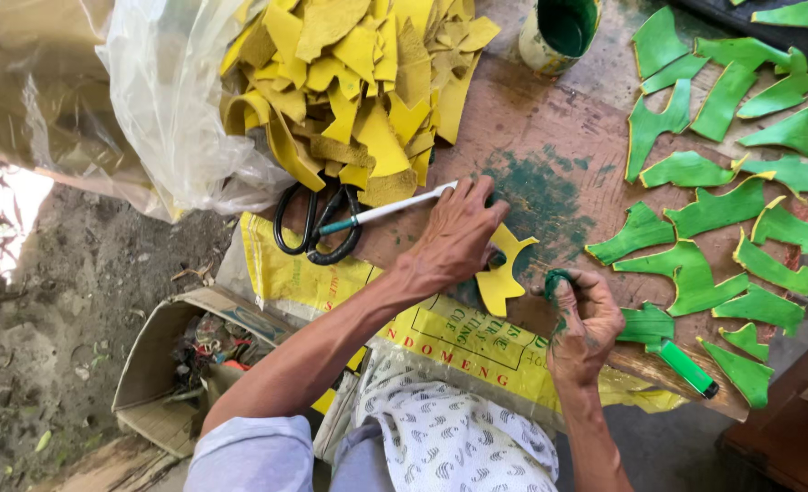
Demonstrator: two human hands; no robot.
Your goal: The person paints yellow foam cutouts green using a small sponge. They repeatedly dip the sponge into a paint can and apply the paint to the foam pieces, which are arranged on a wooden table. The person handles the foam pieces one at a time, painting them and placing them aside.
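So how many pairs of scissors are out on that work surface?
1. The black-handled scissors lie at the left of the board, just below the heap of yellow pieces, beside a white pen. More could be hidden under that heap or in the plastic bag.

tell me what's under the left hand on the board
The left hand presses on a flat yellow cut-out piece, which lies on the green-stained brown board. Part of the piece sticks out towards the right hand; the rest is covered.
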